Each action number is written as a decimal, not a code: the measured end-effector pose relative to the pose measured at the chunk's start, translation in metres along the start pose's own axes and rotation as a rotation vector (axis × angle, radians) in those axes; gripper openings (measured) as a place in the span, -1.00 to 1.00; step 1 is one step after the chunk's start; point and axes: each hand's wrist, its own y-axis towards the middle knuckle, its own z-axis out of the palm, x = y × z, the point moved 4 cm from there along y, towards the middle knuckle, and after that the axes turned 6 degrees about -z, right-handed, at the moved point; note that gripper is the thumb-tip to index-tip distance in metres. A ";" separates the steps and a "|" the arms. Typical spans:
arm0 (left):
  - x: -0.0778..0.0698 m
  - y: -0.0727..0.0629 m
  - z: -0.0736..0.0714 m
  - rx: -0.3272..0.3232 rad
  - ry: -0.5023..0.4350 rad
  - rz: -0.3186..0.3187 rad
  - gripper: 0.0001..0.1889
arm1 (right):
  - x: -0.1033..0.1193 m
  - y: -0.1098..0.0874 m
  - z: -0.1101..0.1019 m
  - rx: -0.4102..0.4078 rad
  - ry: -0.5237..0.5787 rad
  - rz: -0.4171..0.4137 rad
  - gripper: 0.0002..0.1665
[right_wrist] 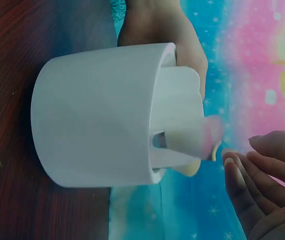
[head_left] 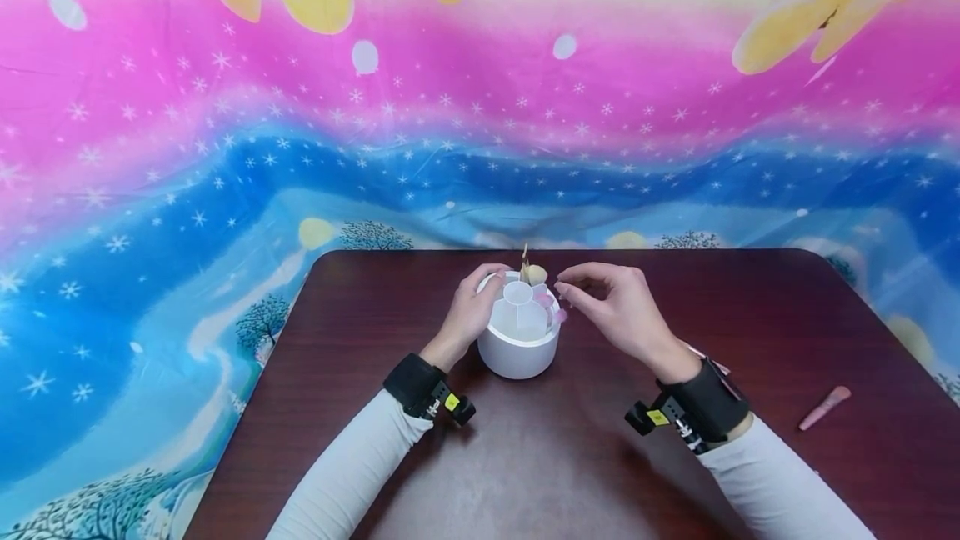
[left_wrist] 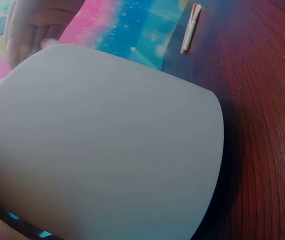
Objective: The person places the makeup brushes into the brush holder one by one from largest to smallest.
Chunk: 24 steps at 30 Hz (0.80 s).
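Note:
A white round makeup organizer (head_left: 517,357) with several inner compartments stands on the table. My left hand (head_left: 474,304) grips its left rim; in the right wrist view that hand (right_wrist: 165,30) shows behind it. A makeup brush (right_wrist: 185,142) with pale, pink-tipped bristles and a silver ferrule leans out of the organizer, handle down inside. My right hand (head_left: 618,307) hovers right of the rim. Its thumb and fingers (right_wrist: 240,182) are bent with a gap between them, just off the bristles, holding nothing. A beige rounded tip (head_left: 536,274) and a thin gold piece (head_left: 525,261) rise at the back.
A pink makeup brush (head_left: 825,408) lies on the right side of the dark red-brown table (head_left: 360,315). A colourful printed cloth (head_left: 480,107) hangs behind the far table edge. Both wrists wear black camera straps (head_left: 416,382).

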 end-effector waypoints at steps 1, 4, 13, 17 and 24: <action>0.000 0.000 0.000 -0.002 0.002 0.001 -0.65 | -0.001 -0.001 -0.002 0.000 -0.008 0.006 -0.83; -0.001 0.001 0.001 -0.004 0.001 -0.001 -0.65 | -0.005 -0.007 -0.014 -0.013 -0.041 0.015 -0.84; 0.000 0.001 -0.001 0.012 0.005 -0.016 -0.61 | -0.036 -0.036 -0.069 -0.034 -0.170 0.089 -0.89; -0.001 0.001 -0.001 0.008 0.009 -0.022 -0.61 | -0.057 -0.054 -0.080 0.031 -0.235 0.157 -0.87; 0.000 0.000 0.001 0.012 0.009 -0.031 -0.60 | -0.105 -0.091 -0.081 0.175 -0.261 0.274 -0.78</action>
